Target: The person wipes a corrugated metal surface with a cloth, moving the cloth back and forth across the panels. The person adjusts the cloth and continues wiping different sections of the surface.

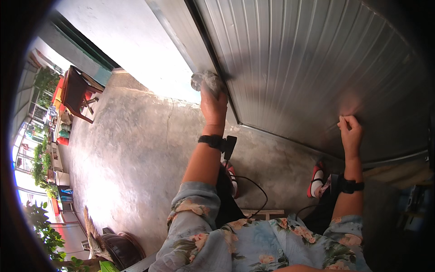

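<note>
My left hand (214, 105) is raised at the frame's edge of a ribbed metal panel (285, 61), its fingers on a greyish, fluffy wad (210, 81) that looks like a cloth or fibre pad. The wad lies against the pale strip left of the panel's dark edge. My right hand (350, 127) is held close in front of the panel at the right, fingers curled with thumb and fingertips together. Whether it touches the panel or pinches something small cannot be told. Dark bands with cables are strapped around both wrists.
A folding chair (80, 93) stands at the upper left on the concrete floor (136, 136). Potted plants (42, 159) and bags line the far left. A dark rounded seat (122, 246) and a straw broom (93, 234) are at the lower left. My feet are below the panel.
</note>
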Available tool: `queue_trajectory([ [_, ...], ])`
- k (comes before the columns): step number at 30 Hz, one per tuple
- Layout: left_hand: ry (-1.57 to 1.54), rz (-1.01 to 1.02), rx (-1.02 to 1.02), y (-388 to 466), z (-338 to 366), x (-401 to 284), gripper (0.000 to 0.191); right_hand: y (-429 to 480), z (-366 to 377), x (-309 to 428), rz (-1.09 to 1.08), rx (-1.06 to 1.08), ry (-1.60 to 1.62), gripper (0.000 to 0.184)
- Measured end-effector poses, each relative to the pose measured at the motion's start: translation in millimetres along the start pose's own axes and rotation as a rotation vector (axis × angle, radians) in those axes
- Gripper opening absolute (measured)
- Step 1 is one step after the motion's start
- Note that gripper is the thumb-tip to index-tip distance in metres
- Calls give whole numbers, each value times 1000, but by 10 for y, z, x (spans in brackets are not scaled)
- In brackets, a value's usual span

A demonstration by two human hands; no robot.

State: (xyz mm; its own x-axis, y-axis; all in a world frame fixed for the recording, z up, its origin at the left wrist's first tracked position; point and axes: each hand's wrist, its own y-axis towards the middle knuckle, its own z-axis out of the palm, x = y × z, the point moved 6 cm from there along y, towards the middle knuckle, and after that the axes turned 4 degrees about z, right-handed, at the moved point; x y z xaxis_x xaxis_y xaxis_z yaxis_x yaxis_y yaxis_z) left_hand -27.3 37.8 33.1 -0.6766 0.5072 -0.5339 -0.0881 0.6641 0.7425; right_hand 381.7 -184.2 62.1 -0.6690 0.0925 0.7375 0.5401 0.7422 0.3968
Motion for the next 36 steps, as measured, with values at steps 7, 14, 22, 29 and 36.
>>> queue_trajectory([
  [7,-222,-740,230,-151,195,675,61,-18,-37,92,1,28,-56,13],
  [14,-857,-399,-36,251,-200,-224,50,-46,-18,107,-21,29,-101,12],
  [22,-1380,-540,371,219,-63,-706,57,-99,48,214,-128,-31,-175,10],
  [29,-1560,-495,324,205,-1,-709,62,-108,657,1296,-139,262,224,23],
  [36,-1843,-561,315,258,-93,-819,80,77,1187,2564,-364,455,108,83],
])
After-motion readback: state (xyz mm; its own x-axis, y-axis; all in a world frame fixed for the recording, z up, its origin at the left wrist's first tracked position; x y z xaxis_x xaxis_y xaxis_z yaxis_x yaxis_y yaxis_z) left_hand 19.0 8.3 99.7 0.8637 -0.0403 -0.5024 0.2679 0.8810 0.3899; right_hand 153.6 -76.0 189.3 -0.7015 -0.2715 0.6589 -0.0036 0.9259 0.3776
